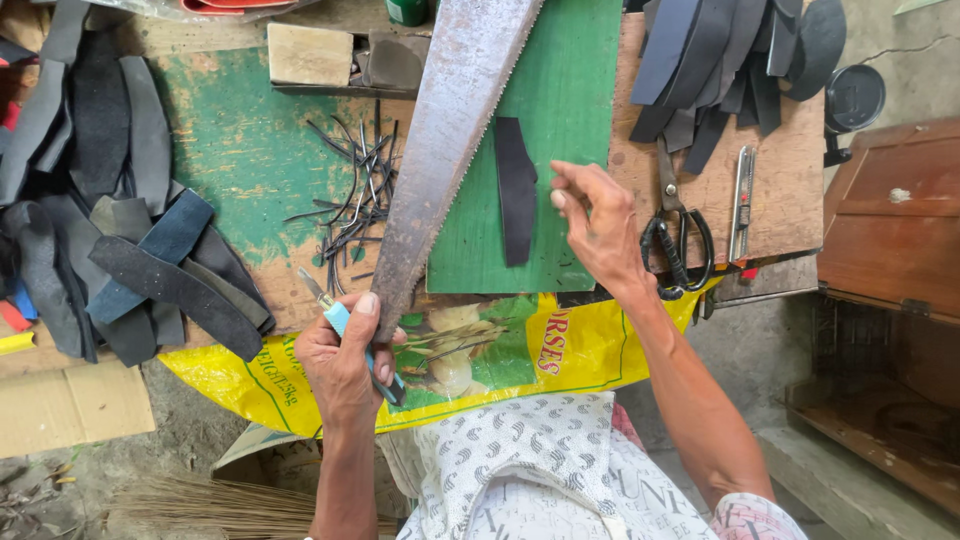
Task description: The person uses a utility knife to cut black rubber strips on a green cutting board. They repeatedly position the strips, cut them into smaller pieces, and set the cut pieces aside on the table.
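My left hand (345,365) is clenched around a small light-blue-handled knife (338,318), with the thumb pressed on the near end of a long rusty steel saw blade (445,140) that lies diagonally across the worn wooden bench painted green (230,140). My right hand (600,230) hovers with loosely curved fingers, grasping nothing, its fingertips just beside one narrow black rubber strip (515,190). That strip lies flat on the green cutting board (570,90), just right of the saw's toothed edge.

Progress, as I judge it: cutting looks well along. One heap of dark cut rubber pieces (110,200) sits at far left and a second heap of dark cut pieces (730,60) at upper right; the single strip on the board appears to be the piece now in hand, not yet trimmed or moved to a heap. A scatter of thin black offcut slivers (355,190) lies left of the blade.

Count: one saw blade, one knife, one loose strip on the board, two heaps (pieces overlap too much to number), one pair of black-handled scissors (680,240), one slim metal utility cutter (741,200), one pale wooden block (310,55), one yellow printed plastic sack (560,350) hanging from the bench edge.
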